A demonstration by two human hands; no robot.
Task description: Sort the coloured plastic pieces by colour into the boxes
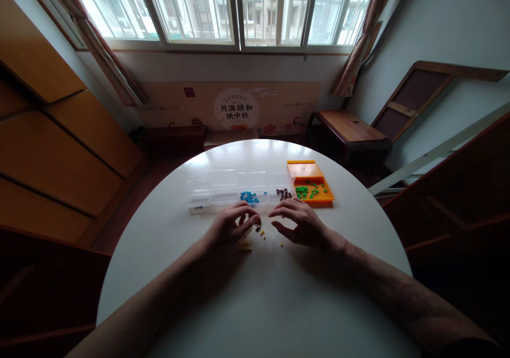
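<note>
My left hand point(234, 222) is curled at the middle of the table, its thumb and forefinger closed at a small brown block piece point(258, 226). Facing it across a short gap, my right hand point(300, 221) has its thumb and fingers apart with nothing between them. Small yellow pieces point(262, 232) lie between the hands, and more yellow pieces point(247, 249) are partly hidden under my left hand. Just beyond the fingers is a clear compartment box point(223, 196) with its lid raised. Blue pieces point(249, 197) and dark brown pieces point(283, 193) sit in separate compartments.
An orange box point(319, 201) with green pieces point(302, 192) stands open beside the clear box. Everything rests on a round white table point(167, 273). Past its far edge are a wooden bench point(353, 124) and windows; orange cabinets point(51, 151) are at left.
</note>
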